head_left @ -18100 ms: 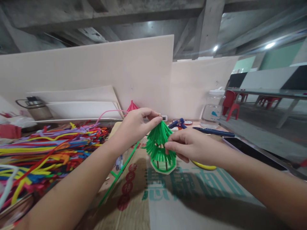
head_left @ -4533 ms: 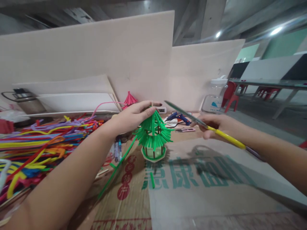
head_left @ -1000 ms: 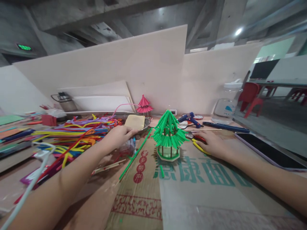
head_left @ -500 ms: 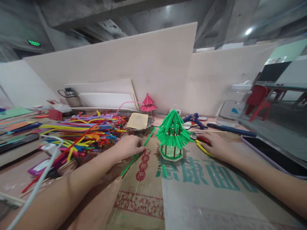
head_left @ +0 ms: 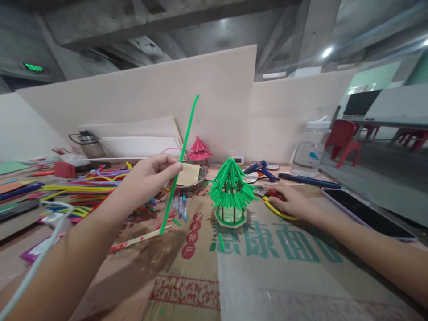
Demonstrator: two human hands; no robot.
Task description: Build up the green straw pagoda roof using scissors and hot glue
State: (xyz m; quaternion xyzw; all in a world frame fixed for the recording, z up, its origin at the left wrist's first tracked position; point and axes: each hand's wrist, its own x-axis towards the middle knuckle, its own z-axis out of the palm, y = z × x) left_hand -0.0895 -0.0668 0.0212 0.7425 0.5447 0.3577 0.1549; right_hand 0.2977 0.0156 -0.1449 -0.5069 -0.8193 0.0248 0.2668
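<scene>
Pinched between the thumb and fingers of my left hand [head_left: 152,176] is a long green pipe cleaner [head_left: 189,127], raised above the table and slanting upward. My right hand [head_left: 294,201] rests low on the right, closed around the red-and-yellow handles of a pair of pliers [head_left: 279,214], whose jaws point left. Between the hands stands a small pavilion model [head_left: 232,191] with two tiers of green pipe-cleaner roof, brown posts and an eight-sided base. A short green piece [head_left: 221,241] lies in front of it.
Coloured pipe cleaners [head_left: 83,189] are heaped at left, near a white cable [head_left: 36,263]. Behind stand a pink pavilion [head_left: 199,149], a blue glue gun [head_left: 262,169] and a clear jug [head_left: 309,149]. A phone [head_left: 364,214] lies right. Printed cardboard [head_left: 267,281] covers the tabletop.
My left hand has lifted the green pipe cleaner off the table, uncovering pens and a chopstick-like stick. My right hand stays at the pliers. The view has shifted slightly right.
</scene>
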